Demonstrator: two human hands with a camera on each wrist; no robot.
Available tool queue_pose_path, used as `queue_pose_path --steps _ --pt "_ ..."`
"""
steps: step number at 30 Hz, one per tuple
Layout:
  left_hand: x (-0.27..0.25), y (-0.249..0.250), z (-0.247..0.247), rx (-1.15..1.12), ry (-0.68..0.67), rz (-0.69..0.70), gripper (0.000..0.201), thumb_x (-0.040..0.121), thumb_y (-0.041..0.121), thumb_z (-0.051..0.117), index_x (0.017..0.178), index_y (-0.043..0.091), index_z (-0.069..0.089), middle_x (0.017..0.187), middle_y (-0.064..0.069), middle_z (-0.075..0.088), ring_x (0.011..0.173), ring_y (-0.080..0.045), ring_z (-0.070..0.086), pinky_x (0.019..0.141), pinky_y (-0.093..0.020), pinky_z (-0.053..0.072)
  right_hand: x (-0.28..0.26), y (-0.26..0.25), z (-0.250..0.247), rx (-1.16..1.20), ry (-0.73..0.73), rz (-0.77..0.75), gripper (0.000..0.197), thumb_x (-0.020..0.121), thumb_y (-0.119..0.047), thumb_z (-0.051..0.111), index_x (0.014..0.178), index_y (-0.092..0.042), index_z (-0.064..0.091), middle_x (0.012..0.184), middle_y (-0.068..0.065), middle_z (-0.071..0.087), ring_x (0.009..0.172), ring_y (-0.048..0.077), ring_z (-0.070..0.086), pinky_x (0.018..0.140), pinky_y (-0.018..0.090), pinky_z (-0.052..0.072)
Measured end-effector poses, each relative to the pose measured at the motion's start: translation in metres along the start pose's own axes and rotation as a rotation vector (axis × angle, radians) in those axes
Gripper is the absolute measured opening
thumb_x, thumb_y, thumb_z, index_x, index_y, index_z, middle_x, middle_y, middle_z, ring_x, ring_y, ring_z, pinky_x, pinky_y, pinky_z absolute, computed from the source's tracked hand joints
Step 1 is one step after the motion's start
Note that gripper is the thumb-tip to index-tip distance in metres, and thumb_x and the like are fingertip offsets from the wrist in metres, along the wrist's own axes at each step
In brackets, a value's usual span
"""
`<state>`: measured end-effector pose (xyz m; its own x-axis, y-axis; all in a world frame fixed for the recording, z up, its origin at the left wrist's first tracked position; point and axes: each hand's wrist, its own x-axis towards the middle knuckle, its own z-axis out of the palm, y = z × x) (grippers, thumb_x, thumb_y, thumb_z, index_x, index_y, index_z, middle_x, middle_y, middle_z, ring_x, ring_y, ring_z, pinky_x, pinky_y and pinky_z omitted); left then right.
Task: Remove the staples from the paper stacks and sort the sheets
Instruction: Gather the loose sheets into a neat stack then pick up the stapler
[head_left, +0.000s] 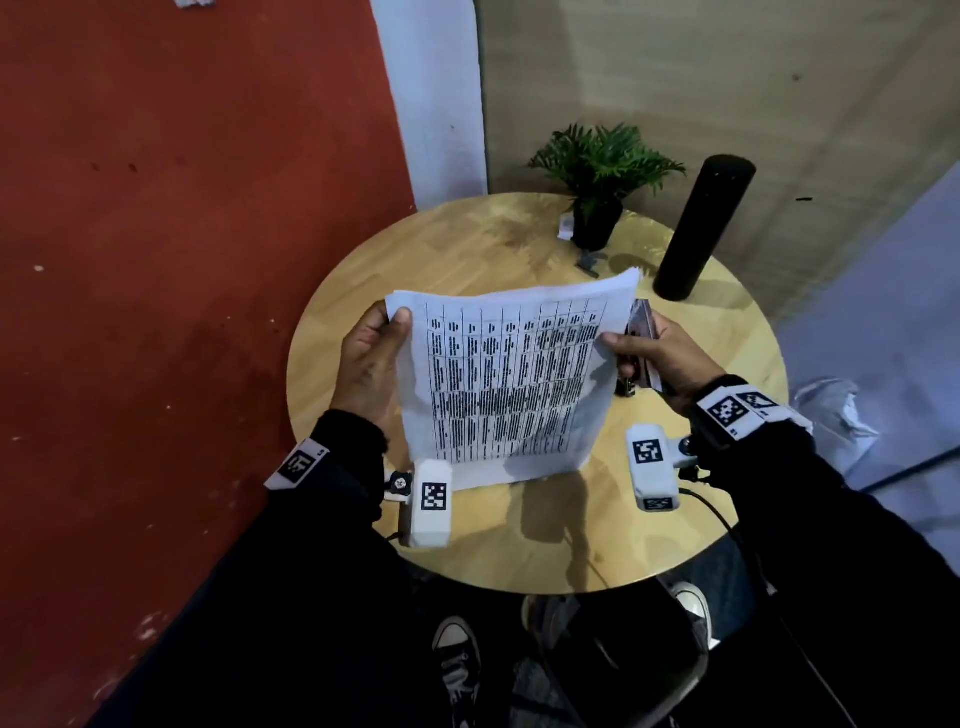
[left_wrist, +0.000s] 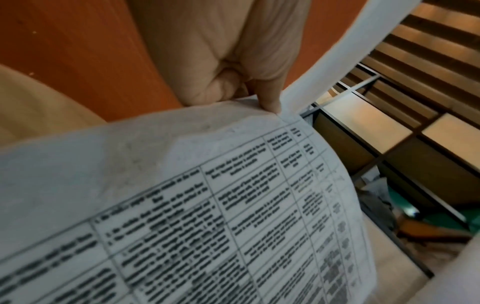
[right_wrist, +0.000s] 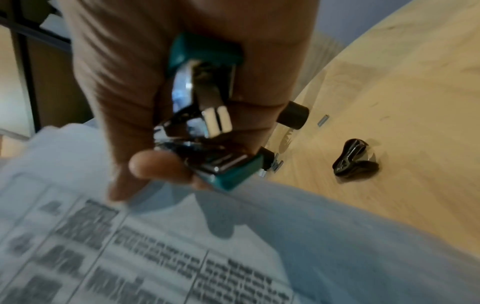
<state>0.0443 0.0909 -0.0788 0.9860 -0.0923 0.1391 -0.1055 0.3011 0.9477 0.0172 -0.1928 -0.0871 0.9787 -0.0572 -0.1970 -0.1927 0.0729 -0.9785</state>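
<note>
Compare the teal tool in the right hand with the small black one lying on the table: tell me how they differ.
The teal staple remover is gripped in the right hand above the paper stack; the black staple remover lies untouched on the round table. The teal one has teal grips and shiny metal claws facing the wrist camera; the black one is dark all over and rests on its side. Both look like pinch-type claw tools.

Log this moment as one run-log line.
left hand: holds stack upright | right hand: grips staple remover, thumb on stack | table: black remover, loose staples
</note>
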Motion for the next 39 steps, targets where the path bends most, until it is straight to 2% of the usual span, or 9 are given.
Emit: queue_pose_path --steps 6,12,18,21,23,26,29,33,39 --pt "0.006 0.0 0.004 0.145 0.076 0.096 0.008 0.091 0.005 0.056 0.086 0.011 0.057 0.077 0.011 0.067 0.075 -0.008 0.059 0.073 -0.023 0.049 0.001 0.003 0.012 -0.042 0.145 -0.039 0.015 0.087 -0.006 0.059 0.087 -0.02 0.054 0.061 0.005 0.05 0.037 0.009 0.044 0.047 0.03 0.02" --pt "0.027 0.011 0.006 -0.003 0.117 -0.016 0.011 0.087 0.006 0.061 0.089 0.015 0.068 0.093 -0.007 0.07 0.089 -0.024 0.063 0.087 -0.039 0.052 -0.013 -0.024 0.012 -0.141 0.203 -0.115 0.009 0.089 -0.004 0.059 0.095 -0.005 0.052 0.056 0.003 0.052 0.033 0.007 0.043 0.037 0.013 0.034" --pt "0.054 -0.078 -0.013 0.117 0.325 -0.41 0.004 0.087 0.004 0.062 0.085 0.007 0.063 0.105 -0.021 0.064 0.093 -0.027 0.059 0.096 -0.051 0.047 -0.013 0.026 0.007 -0.367 -0.035 0.346 0.024 0.092 -0.013 0.057 0.071 -0.009 0.047 0.045 0.001 0.054 0.034 0.011 0.05 0.034 0.015 0.036" --pt "0.057 -0.123 -0.023 0.297 0.387 -0.474 0.007 0.087 0.009 0.065 0.089 0.002 0.065 0.095 -0.012 0.06 0.076 -0.02 0.056 0.075 -0.03 0.05 0.006 0.077 0.006 -0.538 0.078 0.426 0.028 0.089 -0.011 0.06 0.065 -0.012 0.046 0.06 0.007 0.053 0.059 0.023 0.053 0.051 0.024 0.04" --pt "0.059 -0.14 -0.024 0.451 0.398 -0.503 0.02 0.089 0.014 0.063 0.103 0.0 0.065 0.09 -0.007 0.057 0.064 -0.016 0.049 0.054 -0.022 0.037 0.016 0.096 0.01 -0.672 0.147 0.449 0.011 0.084 -0.017 0.064 0.078 -0.01 0.058 0.083 0.014 0.06 0.083 0.027 0.058 0.066 0.028 0.04" --pt "0.066 -0.159 -0.028 0.546 0.382 -0.553 0.025 0.089 0.019 0.064 0.106 0.001 0.065 0.088 -0.007 0.059 0.075 -0.018 0.051 0.057 -0.024 0.039 0.027 0.111 0.014 -0.726 0.201 0.508 0.036 0.083 -0.022 0.063 0.114 -0.005 0.062 0.112 0.018 0.063 0.103 0.033 0.06 0.084 0.034 0.05" --pt "0.072 -0.174 -0.036 0.583 0.323 -0.589 0.027 0.088 0.018 0.064 0.108 0.0 0.064 0.091 -0.005 0.059 0.08 -0.018 0.052 0.049 -0.019 0.043 0.031 0.117 0.015 -0.74 0.237 0.512 0.036 0.09 -0.027 0.057 0.118 -0.005 0.06 0.116 0.02 0.063 0.104 0.034 0.06 0.088 0.033 0.049" --pt "0.078 -0.184 -0.039 0.558 0.306 -0.522 0.02 0.082 0.001 0.067 0.101 0.003 0.064 0.096 -0.01 0.064 0.087 -0.02 0.058 0.085 -0.034 0.051 0.031 0.125 0.011 -0.771 0.239 0.525 0.032 0.093 -0.022 0.052 0.117 -0.002 0.057 0.12 0.021 0.06 0.109 0.035 0.056 0.08 0.027 0.04" --pt "0.082 -0.182 -0.032 0.691 0.249 -0.478 0.043 0.082 0.005 0.069 0.123 0.006 0.054 0.122 -0.017 0.061 0.112 -0.029 0.059 0.099 -0.037 0.046 0.028 0.132 0.009 -0.756 0.269 0.504 0.035 0.091 -0.023 0.053 0.121 -0.005 0.054 0.119 0.021 0.06 0.108 0.035 0.057 0.081 0.029 0.042"
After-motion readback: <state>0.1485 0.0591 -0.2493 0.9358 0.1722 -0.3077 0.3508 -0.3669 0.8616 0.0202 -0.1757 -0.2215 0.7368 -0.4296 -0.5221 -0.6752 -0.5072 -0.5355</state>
